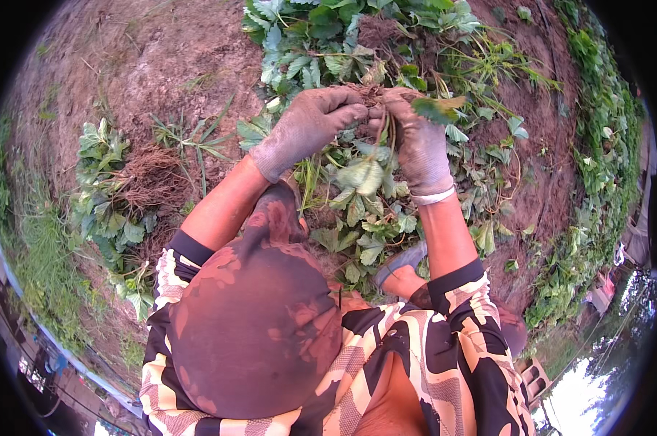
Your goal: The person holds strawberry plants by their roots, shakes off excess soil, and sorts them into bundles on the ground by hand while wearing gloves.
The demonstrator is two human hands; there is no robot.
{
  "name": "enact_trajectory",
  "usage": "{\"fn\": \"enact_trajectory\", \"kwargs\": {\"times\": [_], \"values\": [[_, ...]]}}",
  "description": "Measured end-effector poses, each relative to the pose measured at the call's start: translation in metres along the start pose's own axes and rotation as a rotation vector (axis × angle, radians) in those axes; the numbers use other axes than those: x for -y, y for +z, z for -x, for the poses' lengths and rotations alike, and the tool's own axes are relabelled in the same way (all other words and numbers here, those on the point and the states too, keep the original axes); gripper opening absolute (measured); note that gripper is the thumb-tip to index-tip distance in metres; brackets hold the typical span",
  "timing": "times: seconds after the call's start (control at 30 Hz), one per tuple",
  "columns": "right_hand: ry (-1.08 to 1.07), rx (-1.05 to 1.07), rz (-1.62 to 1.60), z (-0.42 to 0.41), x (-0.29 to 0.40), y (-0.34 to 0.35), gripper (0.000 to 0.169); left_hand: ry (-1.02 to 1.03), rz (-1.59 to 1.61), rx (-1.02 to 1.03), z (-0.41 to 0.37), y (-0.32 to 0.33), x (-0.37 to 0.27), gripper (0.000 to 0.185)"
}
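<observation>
My left hand (pixel 318 124), in a soiled knit work glove, pinches the brown roots (pixel 368 94) of a leafy plant near the top middle. Close beside it my right hand (pixel 415 136), gloved the same way, is closed around the plant's stems (pixel 386 128). One yellow-green leaf (pixel 440 109) sticks out over the right glove, and a paler, blurred leaf (pixel 361 175) hangs below the hands. Low leafy plants (pixel 317 60) with toothed leaves lie beyond and beneath both hands. The fingertips of the right hand are partly hidden.
A bundle of uprooted plants (pixel 108 218) with bare roots (pixel 157 177) lies on the soil (pixel 197 49) at left. Grass (pixel 197 139) grows near it. A dense green row (pixel 606 141) runs along the right. My shod foot (pixel 402 264) is among the plants.
</observation>
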State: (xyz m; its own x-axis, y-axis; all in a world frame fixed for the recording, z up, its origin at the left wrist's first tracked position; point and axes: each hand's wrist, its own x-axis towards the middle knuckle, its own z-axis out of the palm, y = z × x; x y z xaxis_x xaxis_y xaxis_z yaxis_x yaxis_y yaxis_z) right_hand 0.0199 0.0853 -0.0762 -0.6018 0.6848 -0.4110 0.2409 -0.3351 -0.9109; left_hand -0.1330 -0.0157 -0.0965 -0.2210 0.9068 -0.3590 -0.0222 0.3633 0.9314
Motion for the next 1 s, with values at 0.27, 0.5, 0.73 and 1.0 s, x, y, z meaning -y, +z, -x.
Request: {"fn": "enact_trajectory", "kwargs": {"times": [0.27, 0.5, 0.73, 1.0], "values": [[0.126, -0.036, -0.453, -0.007, 0.001, -0.005, 0.014, 0.332, -0.77, -0.381, -0.009, -0.04, 0.039, 0.049], [-0.55, -0.008, 0.694, -0.008, -0.025, 0.004, 0.037, -0.065, 0.19, 0.066, -0.003, 0.003, 0.007, 0.042], [-0.335, -0.224, 0.107, -0.011, -0.003, -0.003, 0.013, -0.077, 0.292, 0.114, 0.0, 0.016, 0.011, 0.03], [0.105, -0.639, -0.405, -0.064, -0.014, -0.234, 0.035, -0.036, 0.473, 0.066, -0.013, -0.005, 0.027, 0.025]]}}
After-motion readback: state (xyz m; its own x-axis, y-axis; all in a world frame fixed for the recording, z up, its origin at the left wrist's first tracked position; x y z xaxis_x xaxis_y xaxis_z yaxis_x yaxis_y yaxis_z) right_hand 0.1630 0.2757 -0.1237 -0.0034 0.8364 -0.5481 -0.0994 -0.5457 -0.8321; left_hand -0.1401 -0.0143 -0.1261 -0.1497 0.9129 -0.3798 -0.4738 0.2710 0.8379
